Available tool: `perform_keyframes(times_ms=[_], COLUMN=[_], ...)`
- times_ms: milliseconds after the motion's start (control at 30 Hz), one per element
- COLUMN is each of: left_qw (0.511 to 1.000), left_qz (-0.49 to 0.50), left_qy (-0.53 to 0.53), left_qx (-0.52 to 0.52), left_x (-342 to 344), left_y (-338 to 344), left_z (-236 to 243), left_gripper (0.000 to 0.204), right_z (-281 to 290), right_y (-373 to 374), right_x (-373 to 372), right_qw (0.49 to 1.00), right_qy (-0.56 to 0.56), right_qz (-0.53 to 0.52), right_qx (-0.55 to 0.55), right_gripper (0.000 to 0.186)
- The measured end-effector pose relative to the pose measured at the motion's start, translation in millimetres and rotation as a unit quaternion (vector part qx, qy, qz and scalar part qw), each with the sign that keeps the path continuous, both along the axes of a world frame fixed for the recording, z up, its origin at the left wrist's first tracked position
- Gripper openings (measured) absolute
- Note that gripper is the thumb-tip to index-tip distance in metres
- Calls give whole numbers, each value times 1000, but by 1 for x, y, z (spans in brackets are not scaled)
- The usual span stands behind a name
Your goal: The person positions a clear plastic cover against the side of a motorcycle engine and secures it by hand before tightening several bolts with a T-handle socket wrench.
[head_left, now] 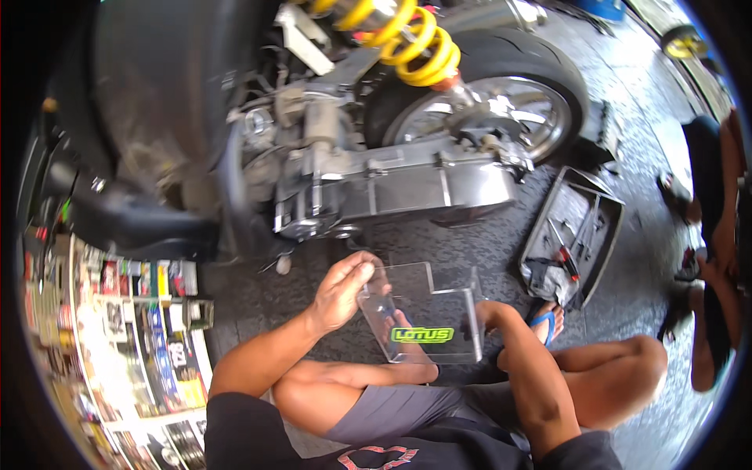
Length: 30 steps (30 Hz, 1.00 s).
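A single wide fisheye view looks from the head of the seated person (423, 411), steeply down and forward to the wheel (521, 98). Nearer than the wheel, the clear box (435, 313) is close; left of it, the shelf (157, 417) looks curved.

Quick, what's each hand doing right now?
Left hand: closed, holding the clear plastic piece near its upper left corner.
Right hand: at the piece's right side; grip cannot be told.

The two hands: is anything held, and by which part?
A clear plastic piece: the left hand grips its upper-left corner; the right hand is at its right side, its grip unclear.
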State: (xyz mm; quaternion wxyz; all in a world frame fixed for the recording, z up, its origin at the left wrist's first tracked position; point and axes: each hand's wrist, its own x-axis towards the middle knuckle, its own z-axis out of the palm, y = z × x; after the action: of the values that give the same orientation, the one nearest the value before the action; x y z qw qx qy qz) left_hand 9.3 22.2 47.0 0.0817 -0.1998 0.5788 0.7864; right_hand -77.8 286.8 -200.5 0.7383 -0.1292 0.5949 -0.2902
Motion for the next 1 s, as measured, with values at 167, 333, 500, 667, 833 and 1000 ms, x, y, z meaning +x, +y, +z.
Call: perform_keyframes(times_ms=[167,333,500,667,833,1000], left_qw=[990,940,922,920,908,892], left_qz=[66,198,283,317,356,378], left_qy=[115,255,249,228,220,244], left_qx=[-49,-110,-93,-17,19,-41], left_x=[16,25,20,14,8,5], left_y=[30,56,60,48,48,47], left_z=[59,86,105,105,104,106], left_gripper=[21,19,21,24,23,23], right_z=[36,93,178,213,232,236], right_y=[18,12,-3,-15,-16,-39], right_x=[-11,-20,-15,-23,-29,-27], right_qw=[948,817,776,738,729,734], right_qy=[6,-332,-213,-182,-100,-55], right_qz=[-193,-348,-371,-415,-469,-522], right_qx=[-253,-318,-463,-500,-488,-430], right_gripper=[31,75,103,90,82,81])
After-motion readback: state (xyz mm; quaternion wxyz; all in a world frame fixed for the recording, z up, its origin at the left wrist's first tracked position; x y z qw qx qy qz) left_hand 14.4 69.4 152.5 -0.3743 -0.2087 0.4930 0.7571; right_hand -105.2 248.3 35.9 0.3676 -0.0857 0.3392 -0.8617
